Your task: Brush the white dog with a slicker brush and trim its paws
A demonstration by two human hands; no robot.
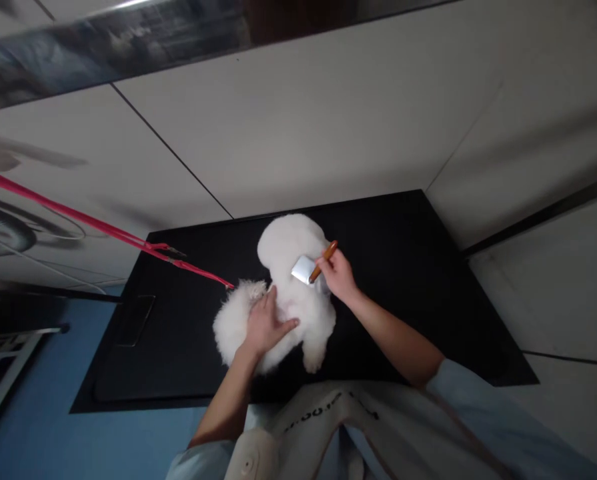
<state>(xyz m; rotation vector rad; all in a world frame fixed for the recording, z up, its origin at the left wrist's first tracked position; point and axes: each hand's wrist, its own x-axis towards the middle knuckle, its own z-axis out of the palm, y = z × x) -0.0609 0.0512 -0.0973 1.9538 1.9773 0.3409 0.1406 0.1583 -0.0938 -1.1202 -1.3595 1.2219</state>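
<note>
A small fluffy white dog stands on a black table. My left hand lies flat on the dog's side, fingers spread into the fur. My right hand grips the wooden handle of a slicker brush, whose metal pad rests against the fur on the dog's back. A red leash runs from the upper left down to the dog's fluffy end at the left.
A rectangular recess sits in the table top at the left. Large pale tiles surround the table, with a blue surface at the lower left. My pale apron fills the bottom edge.
</note>
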